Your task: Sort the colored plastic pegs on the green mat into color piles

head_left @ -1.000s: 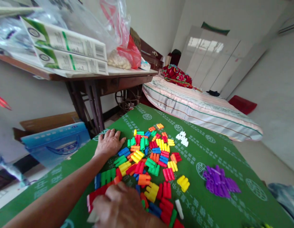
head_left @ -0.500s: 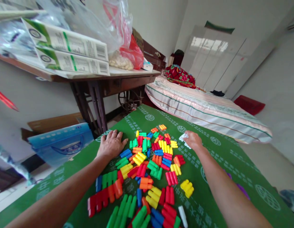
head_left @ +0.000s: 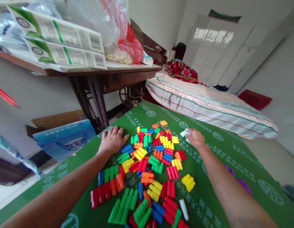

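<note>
My left hand (head_left: 113,139) lies flat with its fingers spread on the green board (head_left: 166,115), just left of the pile of plastic blocks. Far right of the pile, my right hand (head_left: 195,138) has its fingers closed on a small lumpy white piece (head_left: 184,132). The fingers partly hide it, and its exact kind does not show. Between my arms lie many bullet-shaped building blocks, among them a yellow block (head_left: 188,182), a red block (head_left: 173,173) and a green block (head_left: 123,204). A single white block (head_left: 184,209) rests near the front.
Purple pieces (head_left: 243,185) lie beyond my right forearm. At the left, a wooden table (head_left: 109,77) holds long white-and-green boxes (head_left: 66,53) and plastic bags (head_left: 131,46). A blue bag (head_left: 66,141) stands below it. Behind the board is a bed (head_left: 208,101) with striped bedding.
The camera view has shifted slightly. Both hands stay in about the same places on the board, and the right still grips the white piece. The blocks look unmoved.
</note>
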Demonstrator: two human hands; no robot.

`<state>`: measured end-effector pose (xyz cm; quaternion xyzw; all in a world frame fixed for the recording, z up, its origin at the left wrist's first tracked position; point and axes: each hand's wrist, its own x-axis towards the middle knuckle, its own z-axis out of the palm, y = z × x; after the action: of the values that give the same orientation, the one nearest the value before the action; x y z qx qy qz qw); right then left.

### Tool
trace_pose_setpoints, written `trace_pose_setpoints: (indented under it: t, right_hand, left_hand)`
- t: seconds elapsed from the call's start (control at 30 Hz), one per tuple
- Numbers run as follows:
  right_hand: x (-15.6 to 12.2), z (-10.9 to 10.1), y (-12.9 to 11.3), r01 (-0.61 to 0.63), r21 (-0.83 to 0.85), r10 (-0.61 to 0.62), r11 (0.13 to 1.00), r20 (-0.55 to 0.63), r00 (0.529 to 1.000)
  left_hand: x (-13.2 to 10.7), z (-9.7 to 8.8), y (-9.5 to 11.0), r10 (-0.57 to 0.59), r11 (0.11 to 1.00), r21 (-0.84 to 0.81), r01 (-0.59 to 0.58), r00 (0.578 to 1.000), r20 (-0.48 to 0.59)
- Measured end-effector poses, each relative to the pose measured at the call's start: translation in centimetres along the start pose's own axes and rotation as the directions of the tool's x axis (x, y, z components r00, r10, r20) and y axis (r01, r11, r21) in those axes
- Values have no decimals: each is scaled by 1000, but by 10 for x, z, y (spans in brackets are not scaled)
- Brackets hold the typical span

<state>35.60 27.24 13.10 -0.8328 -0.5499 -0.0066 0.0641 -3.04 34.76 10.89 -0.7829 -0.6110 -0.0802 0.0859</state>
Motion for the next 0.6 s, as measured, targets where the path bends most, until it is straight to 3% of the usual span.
trace_pose_setpoints:
  t: [0.17, 0.37, 0.5, 0.6]
  right_hand:
    - [-40, -11, -5, 63, 53, -62, 997, -22, 998]
    - [-135, -21, -17, 204, 254, -204, 945, -27, 979]
    - [-200, -30, -29, 257, 273, -292, 927, 96, 952]
    - [-230, -35, -40, 216, 198, -253, 956, 184, 950]
  left_hand:
    - [1, 1, 1, 20, 1000, -12, -20, 1000, -22]
    - [0, -2, 3, 11, 999, -31, -11, 1000, -10]
    - [-1, -5, 4, 10, 999, -47, -10, 1000, 5]
    - [-1, -6, 4, 7, 998, -67, -6, 1000, 18]
